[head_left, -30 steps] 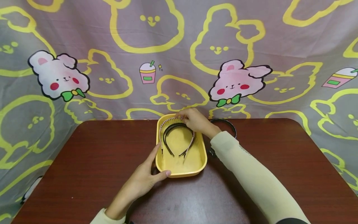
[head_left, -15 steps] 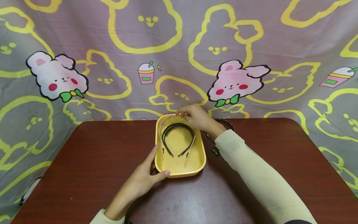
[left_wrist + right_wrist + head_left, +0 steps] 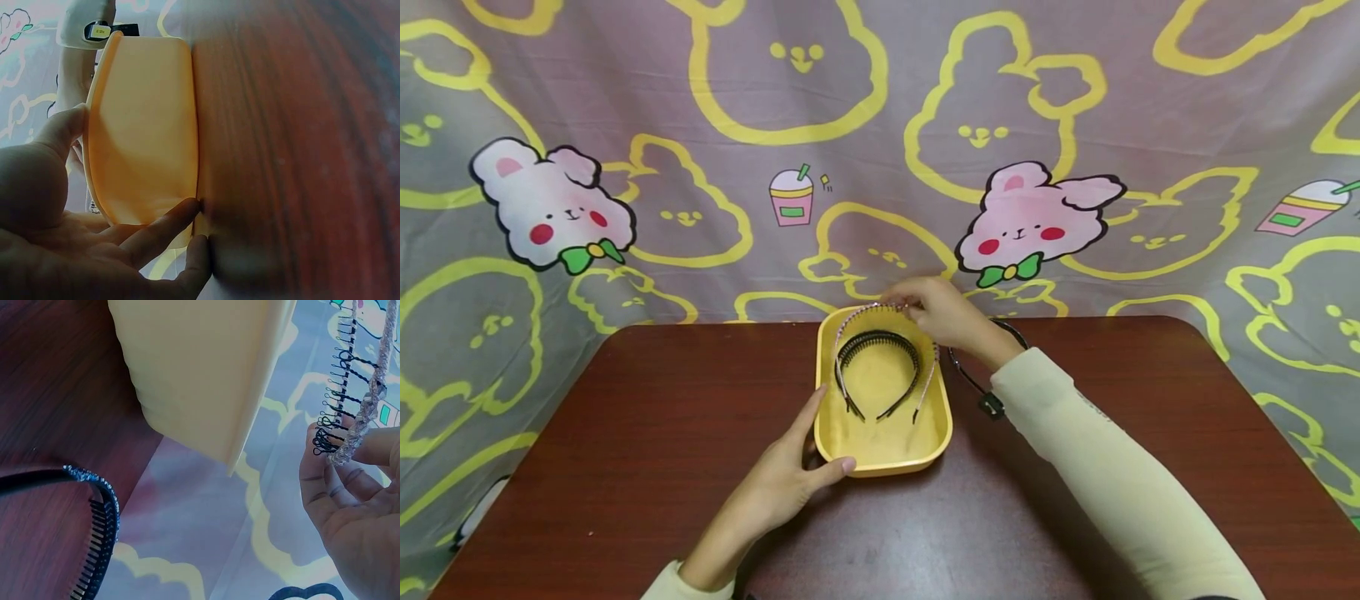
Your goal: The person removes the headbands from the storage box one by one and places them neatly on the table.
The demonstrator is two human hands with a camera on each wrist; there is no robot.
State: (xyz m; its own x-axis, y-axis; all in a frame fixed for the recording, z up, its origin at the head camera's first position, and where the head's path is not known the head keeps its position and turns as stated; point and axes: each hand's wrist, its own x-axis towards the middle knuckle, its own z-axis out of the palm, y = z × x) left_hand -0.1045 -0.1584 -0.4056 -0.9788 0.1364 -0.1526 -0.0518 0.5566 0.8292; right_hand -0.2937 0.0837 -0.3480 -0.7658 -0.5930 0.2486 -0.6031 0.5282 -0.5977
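Note:
My right hand (image 3: 943,312) pinches the top of a pink beaded headband (image 3: 359,425) with dark wire teeth, over the far end of a yellow plastic tray (image 3: 883,467). The legs of that headband hang down over the tray's inside. Within the tray lies a black toothed headband (image 3: 880,336), its ends toward the near side. At the tray's near left corner, my left hand (image 3: 775,483) has the thumb on the rim and the other fingers fairly straight along the outer wall. In the left wrist view two fingertips (image 3: 190,209) reach down to the tray's base.
To the right of the tray, a dark headband with glittery trim (image 3: 112,506) lies on the brown table (image 3: 647,467), partly hidden by the right forearm. A cartoon-printed cloth (image 3: 865,167) hangs behind the far edge.
My right hand has moved slightly up and to the right, bringing the pink headband with it. The left hand and tray stay nearly where they were.

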